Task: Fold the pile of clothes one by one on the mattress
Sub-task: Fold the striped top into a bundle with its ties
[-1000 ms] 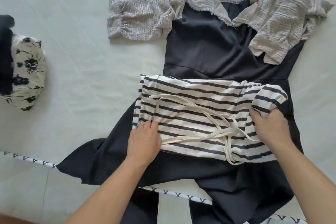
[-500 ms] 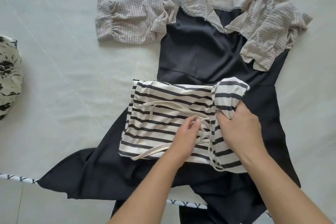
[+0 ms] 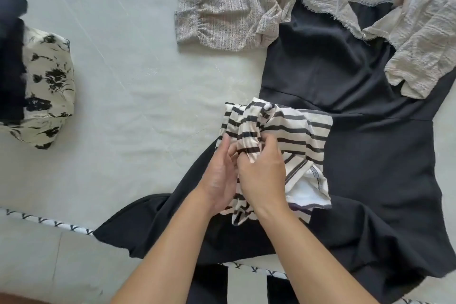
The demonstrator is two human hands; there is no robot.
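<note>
I see the striped garment point(image 3: 283, 136) bunched on the black dress point(image 3: 345, 155) on the mattress point(image 3: 123, 106); my left hand point(image 3: 219, 175) and right hand point(image 3: 261, 175) both have fingers clamped on its near edge. A folded floral piece point(image 3: 47, 86) sits well apart, left.

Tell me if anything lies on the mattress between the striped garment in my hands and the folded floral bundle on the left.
Nothing visible does. Both hands, left and right, grip the black-and-white striped garment; bare pale mattress lies between it and the folded floral bundle.
</note>
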